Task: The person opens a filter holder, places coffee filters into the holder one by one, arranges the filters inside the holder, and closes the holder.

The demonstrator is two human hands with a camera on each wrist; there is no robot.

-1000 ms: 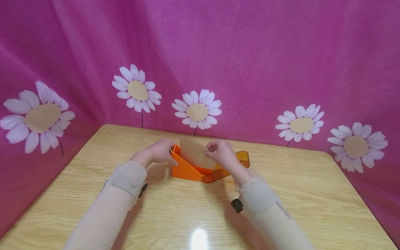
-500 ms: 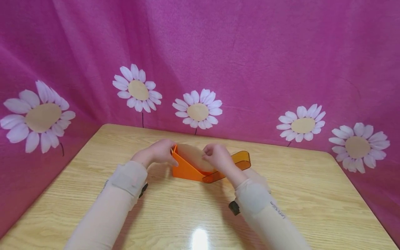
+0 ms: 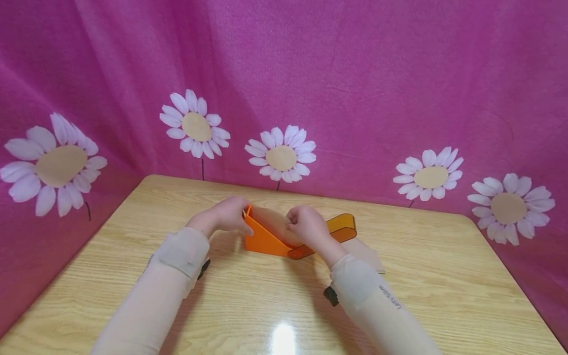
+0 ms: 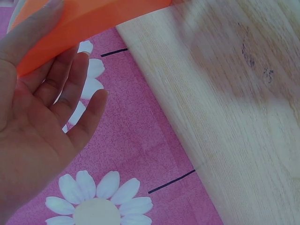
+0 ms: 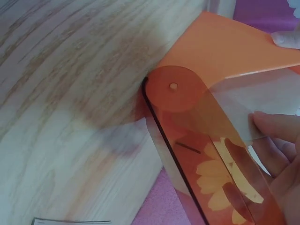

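Observation:
An orange box (image 3: pixel 265 240) with a sloping side stands on the table, its clear amber lid (image 3: pixel 342 228) swung down to the right. My left hand (image 3: pixel 226 215) grips the box's tall left end, thumb on the near side; the left wrist view shows that thumb on the orange wall (image 4: pixel 93 18). A thin brown paper sheet (image 3: pixel 271 223) sits bowed inside the box. My right hand (image 3: pixel 308 226) pinches the sheet's right edge between thumb and finger. In the right wrist view the paper (image 5: pixel 262 96) looks pale, beside the lid's round hinge (image 5: pixel 173 86).
On the wooden table (image 3: pixel 248 305), a flat pale sheet (image 3: pixel 363 252) lies right of the box, partly behind my right forearm. A pink curtain (image 3: pixel 355 88) with white flowers hangs around the table's back and sides. Black wrist cameras (image 3: pixel 330 296) hang under both forearms.
The brown sheet has gone lower into the box and bowed. My right hand and forearm have shifted slightly left, showing more of the pale sheet. The left hand stays on the box.

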